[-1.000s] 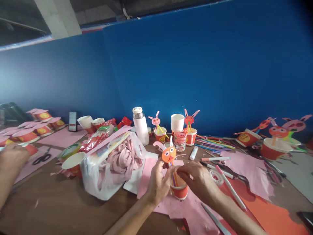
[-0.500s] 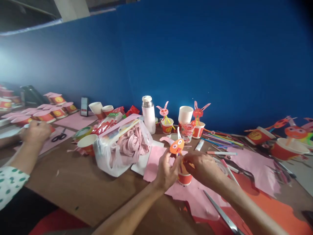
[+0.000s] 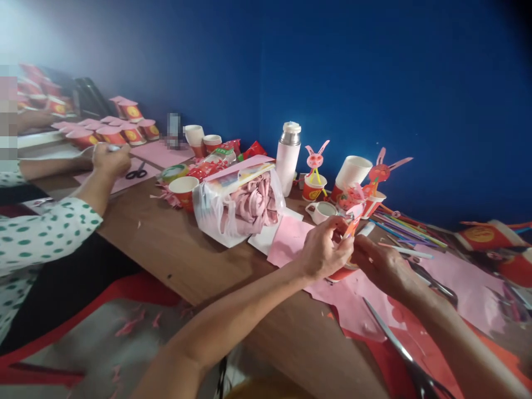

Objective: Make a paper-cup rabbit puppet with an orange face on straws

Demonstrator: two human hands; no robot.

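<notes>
My left hand [image 3: 323, 250] is closed round a red paper cup [image 3: 343, 272] that stands on pink paper [image 3: 332, 293], and its fingertips pinch the orange paper rabbit head [image 3: 349, 220] rising from the cup. My right hand [image 3: 380, 265] is curled against the cup's right side, fingers closed on it. Most of the cup is hidden behind both hands.
A clear bag of pink cloth [image 3: 243, 206] sits left of my hands. Behind stand a white flask [image 3: 288, 157], finished rabbit cups [image 3: 312, 185], stacked white cups [image 3: 352, 172] and coloured straws [image 3: 405, 228]. Scissors [image 3: 394, 346] lie by my right forearm. A person in a dotted sleeve [image 3: 45, 227] works at left.
The view has swung left and tilted, so the table now slopes. My hands have closed tighter round the cup, and the rabbit head is lower and more hidden between my fingers.
</notes>
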